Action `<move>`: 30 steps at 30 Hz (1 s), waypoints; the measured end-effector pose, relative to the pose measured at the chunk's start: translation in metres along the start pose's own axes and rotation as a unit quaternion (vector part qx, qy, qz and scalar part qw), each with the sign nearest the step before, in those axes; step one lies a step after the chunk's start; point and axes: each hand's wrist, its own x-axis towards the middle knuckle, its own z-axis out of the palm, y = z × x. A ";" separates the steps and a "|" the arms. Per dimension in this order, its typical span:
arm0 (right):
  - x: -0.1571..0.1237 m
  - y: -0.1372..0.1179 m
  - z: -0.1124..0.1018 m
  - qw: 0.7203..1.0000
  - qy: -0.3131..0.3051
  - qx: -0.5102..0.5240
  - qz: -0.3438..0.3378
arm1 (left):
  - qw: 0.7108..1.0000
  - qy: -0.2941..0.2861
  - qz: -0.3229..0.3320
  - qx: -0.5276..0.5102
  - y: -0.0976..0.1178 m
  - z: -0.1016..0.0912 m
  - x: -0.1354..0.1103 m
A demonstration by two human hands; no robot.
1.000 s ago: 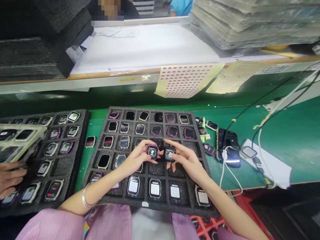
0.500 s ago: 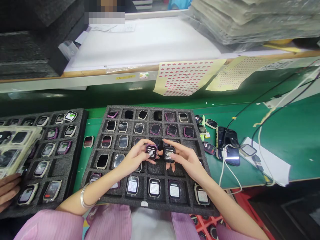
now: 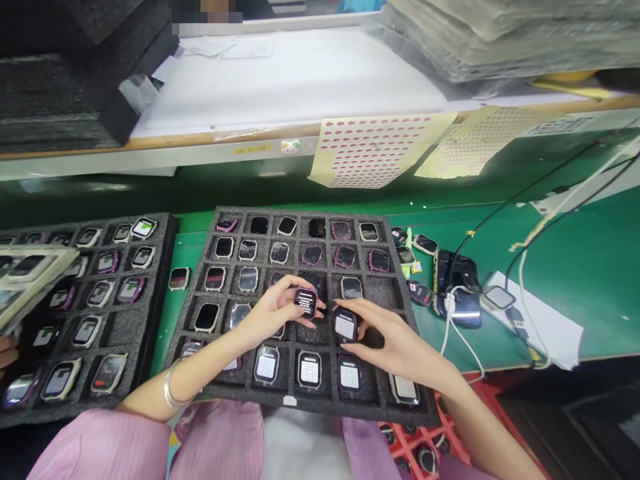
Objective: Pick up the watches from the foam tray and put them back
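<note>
My left hand (image 3: 281, 305) pinches a purple-framed smartwatch (image 3: 306, 302), whose dark screen shows lines of white text. Between the thumb and fingers of my right hand (image 3: 383, 330) is a dark smartwatch (image 3: 346, 325) with a white list on its screen, low over a compartment. Both hands are above a black foam tray (image 3: 289, 400) divided into square compartments. Most compartments hold strapless watches, some purple-framed, some pale-framed. Along the near row several have lit white screens, such as the pale-framed watch (image 3: 310, 370). My left hand and forearm hide part of the tray.
A second foam tray (image 3: 131, 363) of watches is at left, with another person's hand (image 3: 7, 353) under a clear plastic tray (image 3: 35, 273). A loose watch (image 3: 179, 278) lies between the trays. Cables and a black device (image 3: 457, 287) are at right. Overhead is a shelf (image 3: 300, 87).
My right hand has lowered its watch toward the tray, and its screen has changed from text to a white list. The other person's hand and clear tray have shifted left.
</note>
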 end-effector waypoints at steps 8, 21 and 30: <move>-0.025 0.005 -0.010 0.970 0.063 -0.214 -0.093 | 1.000 0.006 -0.003 0.031 -0.002 0.002 0.002; -0.024 -0.014 0.007 0.979 -0.002 -0.168 -0.116 | 0.999 0.008 -0.004 0.045 -0.001 0.005 0.002; -0.016 -0.014 0.037 0.940 -0.006 -0.314 -0.132 | 0.994 -0.022 0.001 0.110 -0.009 0.002 0.001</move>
